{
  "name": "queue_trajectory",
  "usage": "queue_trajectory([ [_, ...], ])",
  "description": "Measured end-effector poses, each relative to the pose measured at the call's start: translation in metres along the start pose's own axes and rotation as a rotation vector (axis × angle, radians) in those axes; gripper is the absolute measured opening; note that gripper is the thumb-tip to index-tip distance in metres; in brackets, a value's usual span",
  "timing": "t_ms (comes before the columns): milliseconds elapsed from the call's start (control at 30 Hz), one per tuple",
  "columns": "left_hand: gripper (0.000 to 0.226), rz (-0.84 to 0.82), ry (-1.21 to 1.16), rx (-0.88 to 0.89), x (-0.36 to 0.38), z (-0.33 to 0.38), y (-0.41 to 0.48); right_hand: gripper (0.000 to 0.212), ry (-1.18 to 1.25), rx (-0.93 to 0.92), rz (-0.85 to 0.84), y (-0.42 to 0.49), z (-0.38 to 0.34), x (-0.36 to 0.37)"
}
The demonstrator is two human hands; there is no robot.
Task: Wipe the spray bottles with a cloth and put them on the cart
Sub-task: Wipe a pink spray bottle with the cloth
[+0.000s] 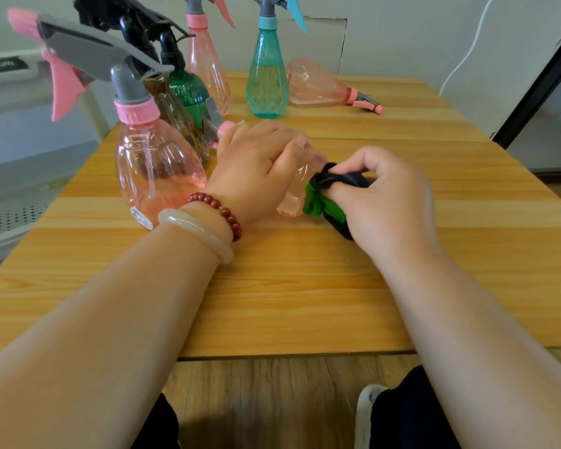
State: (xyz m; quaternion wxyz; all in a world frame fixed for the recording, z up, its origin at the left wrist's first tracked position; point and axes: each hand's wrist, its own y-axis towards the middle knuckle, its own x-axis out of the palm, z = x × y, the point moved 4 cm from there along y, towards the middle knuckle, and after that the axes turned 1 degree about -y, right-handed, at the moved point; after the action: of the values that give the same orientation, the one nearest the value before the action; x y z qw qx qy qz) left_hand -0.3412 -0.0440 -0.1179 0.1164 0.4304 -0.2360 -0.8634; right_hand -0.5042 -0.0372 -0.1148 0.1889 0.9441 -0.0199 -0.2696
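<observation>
While spread wide under everything, a pale wooden table (pixel 305 286), plank-grained, near edge toward the viewer. At the left edge, a white perforated cart (pixel 10 202), just beside the table. Nearest on the left, a tall pink spray bottle (pixel 156 176), upright, grey head and pink trigger looming large. Close behind it, a brown bottle (pixel 175 118) and a dark green bottle (pixel 188 92), both upright with black heads, crowded together. Farther back, another upright pink bottle (pixel 208 69), then a teal bottle (pixel 267 79) standing apart to its right. Beside the teal one, a pink bottle lying on its side (pixel 314 82), nozzle pointing right. At the centre, a held pink bottle (pixel 297 192), tipped over low above the table, mostly hidden. Left hand (pixel 256 166) wrapped over its upper part, fingers curled around it. Right hand (pixel 389 202) clenched on a green and black cloth (pixel 324 199), pressed against the bottle's base. On the left wrist, a pale bangle (pixel 196 233) and a red bead bracelet (pixel 219 210).
</observation>
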Motion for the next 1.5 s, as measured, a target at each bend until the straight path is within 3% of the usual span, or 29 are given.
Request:
queue_trajectory([
  [267, 0.042, 0.016, -0.037, -0.017, 0.001, 0.000, -0.001, 0.009, -0.098, 0.112, 0.004, 0.006, 0.011, 0.008],
  [400, 0.044, 0.017, -0.024, -0.010, -0.001, 0.000, -0.001, 0.014, -0.093, 0.014, -0.076, -0.004, 0.001, 0.012],
  [533, 0.044, 0.006, -0.025, -0.017, 0.000, 0.001, -0.002, 0.019, -0.017, 0.036, 0.051, 0.001, 0.004, 0.003],
  [667, 0.039, 0.029, -0.044, -0.026, -0.001, 0.001, -0.003, 0.020, 0.053, -0.071, 0.193, 0.003, -0.007, -0.007],
  [867, 0.040, 0.016, -0.027, -0.019, -0.001, 0.002, -0.002, 0.012, -0.151, 0.042, -0.046, 0.007, 0.008, 0.007],
  [1067, 0.040, 0.026, -0.011, -0.005, -0.002, 0.000, -0.002, 0.017, 0.065, -0.028, 0.145, 0.004, 0.000, -0.005],
  [1267, 0.041, 0.026, 0.000, -0.013, 0.000, 0.001, -0.002, 0.009, -0.133, 0.054, -0.059, 0.007, 0.010, 0.009],
  [1400, 0.039, 0.035, -0.009, -0.010, -0.001, 0.001, -0.001, 0.024, 0.159, 0.028, 0.124, 0.007, 0.000, -0.008],
  [1500, 0.039, 0.029, -0.005, -0.017, 0.000, 0.001, -0.001, 0.020, 0.182, -0.057, 0.112, 0.003, -0.014, -0.011],
])
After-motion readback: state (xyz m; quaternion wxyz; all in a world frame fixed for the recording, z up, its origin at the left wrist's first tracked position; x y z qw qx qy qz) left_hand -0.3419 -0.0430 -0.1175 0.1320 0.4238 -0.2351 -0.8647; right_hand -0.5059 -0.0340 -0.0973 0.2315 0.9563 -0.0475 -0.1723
